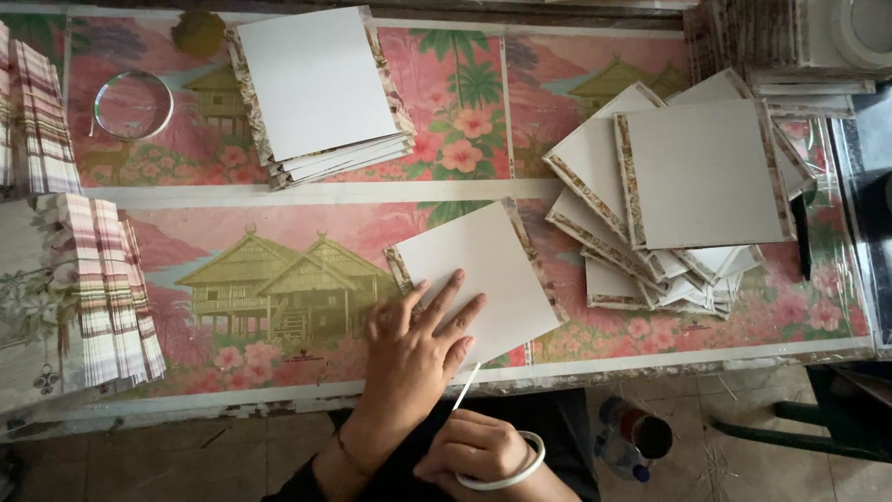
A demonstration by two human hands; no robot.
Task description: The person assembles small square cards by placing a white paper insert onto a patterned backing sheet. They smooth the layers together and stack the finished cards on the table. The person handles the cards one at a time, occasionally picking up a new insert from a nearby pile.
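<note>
Craft workshop: card stacks (692,200) on worktable (307,191).

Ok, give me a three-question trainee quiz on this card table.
1. True or false: the left hand lies flat on a white card.
2. What does the right hand hold? A) scissors B) a white tape roll C) a brush
3. Which card stack is tidier: the neat stack at the top of the floral table, or the fanned pile on the right?

Key
1. True.
2. B; a strip runs from it up toward the card.
3. The neat stack at the top; the right pile is splayed at many angles.
</note>
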